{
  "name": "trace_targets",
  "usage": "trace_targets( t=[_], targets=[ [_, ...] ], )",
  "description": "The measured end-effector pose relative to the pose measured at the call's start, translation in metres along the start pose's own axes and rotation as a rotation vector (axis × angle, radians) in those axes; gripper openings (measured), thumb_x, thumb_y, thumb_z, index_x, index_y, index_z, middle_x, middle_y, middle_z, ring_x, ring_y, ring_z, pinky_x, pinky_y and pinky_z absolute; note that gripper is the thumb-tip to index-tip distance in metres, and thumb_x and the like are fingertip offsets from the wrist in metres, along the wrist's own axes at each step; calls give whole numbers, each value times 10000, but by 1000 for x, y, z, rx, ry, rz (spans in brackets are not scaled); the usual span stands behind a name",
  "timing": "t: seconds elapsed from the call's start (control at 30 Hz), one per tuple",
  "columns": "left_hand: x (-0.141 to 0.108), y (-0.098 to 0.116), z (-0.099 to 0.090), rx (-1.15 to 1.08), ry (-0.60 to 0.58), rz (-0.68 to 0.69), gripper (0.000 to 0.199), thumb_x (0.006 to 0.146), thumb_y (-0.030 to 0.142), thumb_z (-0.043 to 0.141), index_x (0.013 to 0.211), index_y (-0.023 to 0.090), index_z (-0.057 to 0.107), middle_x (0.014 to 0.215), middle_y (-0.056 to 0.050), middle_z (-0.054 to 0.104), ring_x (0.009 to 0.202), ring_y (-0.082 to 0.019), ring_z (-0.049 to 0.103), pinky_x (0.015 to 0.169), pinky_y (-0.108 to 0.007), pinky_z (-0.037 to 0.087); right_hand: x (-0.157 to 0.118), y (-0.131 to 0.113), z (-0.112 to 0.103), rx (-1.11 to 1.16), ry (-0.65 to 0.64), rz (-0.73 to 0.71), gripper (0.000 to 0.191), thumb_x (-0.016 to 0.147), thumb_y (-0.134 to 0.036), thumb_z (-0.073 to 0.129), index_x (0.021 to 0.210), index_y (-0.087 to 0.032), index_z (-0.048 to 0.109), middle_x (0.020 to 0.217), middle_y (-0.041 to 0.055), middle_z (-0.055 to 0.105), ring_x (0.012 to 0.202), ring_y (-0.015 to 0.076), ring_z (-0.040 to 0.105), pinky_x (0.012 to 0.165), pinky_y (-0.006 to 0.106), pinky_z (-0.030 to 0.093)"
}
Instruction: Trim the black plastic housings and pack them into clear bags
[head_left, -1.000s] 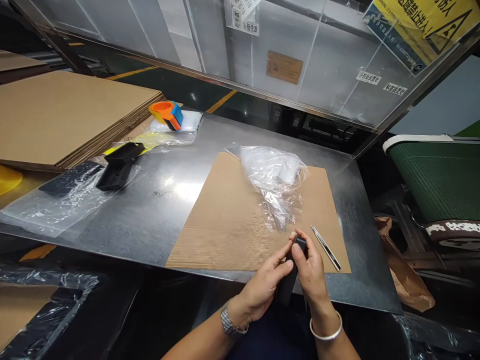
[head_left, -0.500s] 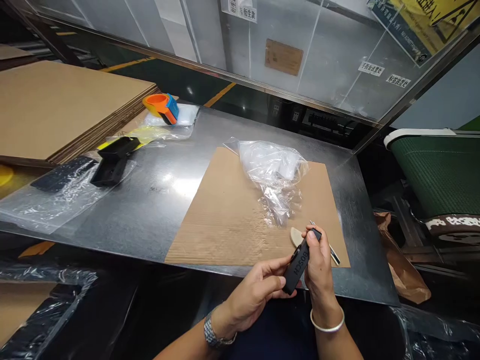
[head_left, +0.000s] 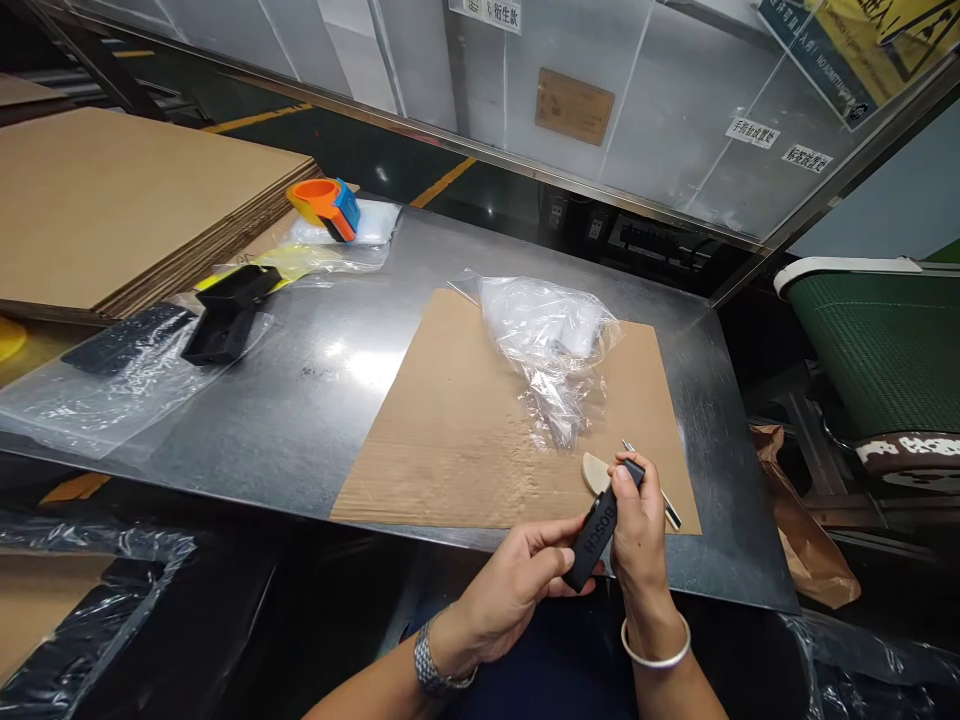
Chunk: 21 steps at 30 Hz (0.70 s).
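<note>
A black oblong part marked BOSCH [head_left: 592, 542] is held aslant over the front edge of the steel table [head_left: 319, 400], toward the right corner. Its lower end is pinched between the thumb and fingers of the left hand [head_left: 519, 572], while its upper end is gripped by the right hand [head_left: 639, 522], the thumb laid along it. Just beyond the part, a pale rounded piece [head_left: 594, 470] and a slim metal cutter [head_left: 673, 514], partly hidden by the right hand, are seen on a cardboard sheet [head_left: 427, 430]. A crumpled clear plastic bag [head_left: 525, 325] is spread across the sheet's far edge. Toward the table's left end, a black open tray [head_left: 219, 332] is set on plastic film [head_left: 120, 420]; near the back edge, an orange-and-blue tape dispenser [head_left: 341, 210] is seen beside stacked cardboard [head_left: 150, 210].
</note>
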<state>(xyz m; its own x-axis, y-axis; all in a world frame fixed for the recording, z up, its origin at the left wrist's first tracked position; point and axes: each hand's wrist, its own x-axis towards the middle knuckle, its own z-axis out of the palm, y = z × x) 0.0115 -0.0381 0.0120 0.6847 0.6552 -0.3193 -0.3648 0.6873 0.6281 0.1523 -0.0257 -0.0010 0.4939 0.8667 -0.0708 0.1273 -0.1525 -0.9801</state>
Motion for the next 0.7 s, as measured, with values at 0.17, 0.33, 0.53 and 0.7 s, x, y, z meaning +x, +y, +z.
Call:
trace_targets(
  t=[0.17,0.33,0.53,0.7],
  targets=[
    [-2,-1,-5,-63,-20,10,400,760,155,546,1156,160,607,998,-116,667,928,-213,588,895,-421,408,3,4,2,114,-21,65,345,773,-506,525,961,-217,511,697,-43,506,554,103,407,521,230,334],
    [-4,-2,-5,-84,-2,-3,428,742,131,545,1164,173,602,1022,-113,663,947,-216,583,897,-422,406,1,6,4,150,-18,70,334,785,-493,533,954,-205,517,705,-41,498,546,91,389,511,221,324],
    [-2,0,-1,-15,41,-8,406,741,159,549,1140,173,620,957,-105,678,887,-207,594,864,-415,424,-2,1,4,95,-13,31,325,797,-492,521,956,-209,507,705,-42,485,559,93,392,534,228,331],
    [-1,-1,0,27,69,-8,381,743,170,539,1110,171,640,933,-100,680,898,-216,595,832,-394,442,-3,1,4,15,11,-38,310,806,-478,499,951,-204,506,760,-23,500,640,115,433,587,246,356]
  ],
)
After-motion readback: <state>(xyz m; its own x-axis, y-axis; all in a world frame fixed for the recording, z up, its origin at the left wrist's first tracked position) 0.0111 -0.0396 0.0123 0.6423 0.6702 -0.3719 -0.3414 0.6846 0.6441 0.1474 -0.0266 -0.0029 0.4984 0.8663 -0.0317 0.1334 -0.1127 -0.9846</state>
